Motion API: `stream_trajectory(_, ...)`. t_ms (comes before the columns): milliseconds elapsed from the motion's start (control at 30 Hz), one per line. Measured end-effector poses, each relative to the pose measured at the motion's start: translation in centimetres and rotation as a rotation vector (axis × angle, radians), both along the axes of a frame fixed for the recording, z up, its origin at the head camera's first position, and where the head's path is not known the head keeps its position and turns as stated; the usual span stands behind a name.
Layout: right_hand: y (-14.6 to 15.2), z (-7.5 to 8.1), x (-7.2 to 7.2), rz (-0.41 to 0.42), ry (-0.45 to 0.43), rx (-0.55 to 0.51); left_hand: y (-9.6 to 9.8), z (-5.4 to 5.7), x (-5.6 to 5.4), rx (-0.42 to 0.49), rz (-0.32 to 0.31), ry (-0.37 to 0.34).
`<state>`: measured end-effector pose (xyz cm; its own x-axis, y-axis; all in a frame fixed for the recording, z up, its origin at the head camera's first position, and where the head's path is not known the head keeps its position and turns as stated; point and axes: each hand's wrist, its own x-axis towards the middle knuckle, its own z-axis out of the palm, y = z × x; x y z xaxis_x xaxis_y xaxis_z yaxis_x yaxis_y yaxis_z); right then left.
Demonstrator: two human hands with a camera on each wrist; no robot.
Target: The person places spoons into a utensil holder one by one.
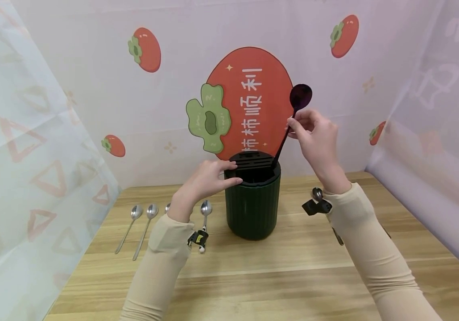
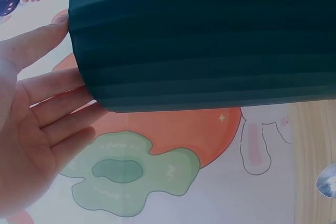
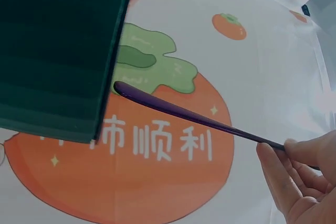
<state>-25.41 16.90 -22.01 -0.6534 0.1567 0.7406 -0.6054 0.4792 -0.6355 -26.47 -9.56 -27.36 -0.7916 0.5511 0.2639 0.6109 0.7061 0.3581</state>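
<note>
A dark purple spoon (image 1: 300, 96) is pinched between the thumb and fingers of my right hand (image 1: 313, 136), bowl up and handle slanting down to the left. In the right wrist view, the tip of the spoon handle (image 3: 178, 113) is right at the container's rim. The dark green ribbed container (image 1: 252, 209) stands upright on the table, with a black slotted insert (image 1: 253, 159) across its top. My left hand (image 1: 207, 178) touches the container's left rim; in the left wrist view its fingers (image 2: 63, 82) reach out fairly straight against the edge.
Metal spoons (image 1: 151, 211) lie left of the container on the wooden table (image 1: 253, 281), one mostly hidden by my left wrist. Another spoon (image 1: 316, 193) lies at the right, partly under my right forearm. A printed cloth backdrop (image 1: 173, 102) rises behind the table.
</note>
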Motion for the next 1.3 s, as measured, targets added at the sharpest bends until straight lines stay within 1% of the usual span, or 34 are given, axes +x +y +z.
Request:
stream_trajectory(167,-0.1,-0.7,-0.1,0.000,-0.003,-0.001,0.0,0.0,0.0,0.001,0.000,0.000)
stream_trajectory(333,-0.1,-1.1,-0.2,0.002,0.006,0.007,0.0,0.0,0.0,0.008,0.001,-0.001)
stream_trajectory(433,-0.1,-1.2,-0.3,-0.013,0.011,0.031,0.0,0.0,0.0,0.011,0.003,-0.003)
stream_trajectory(733,-0.3,-1.1,-0.3,-0.080,0.026,0.152,-0.1,0.1,-0.1,0.010,0.000,-0.009)
stream_trajectory(867,-0.3,-1.3,-0.3,-0.093,0.042,0.177,0.0,0.1,-0.2,0.009,0.001,-0.010)
stream_trajectory(1300,-0.5,-1.6,-0.4,-0.111,0.053,0.237,-0.1,0.0,-0.1,0.015,-0.006,-0.014)
